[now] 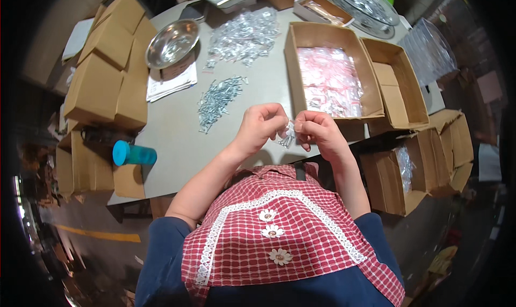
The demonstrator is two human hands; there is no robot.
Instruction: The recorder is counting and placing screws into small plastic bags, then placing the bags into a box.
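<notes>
Both my hands meet over the near edge of the grey table, pinching the top of a small clear plastic bag (288, 135) with several metal screws inside. My left hand (262, 125) closes on the bag's left side. On its right side, the fingers of my right hand (318, 132) are closed as well. Beyond my left hand lies a loose heap of small silvery screws (219, 98). To the right of my hands stands an open cardboard box (290, 65) holding many clear bags with pink-red edges (330, 81).
Farther back are a pile of filled clear bags (244, 33) and a steel bowl (173, 43). Cardboard boxes (102, 86) are stacked at left, above a blue bottle (134, 153). Another open box (398, 86) and lower cartons (387, 180) stand at right.
</notes>
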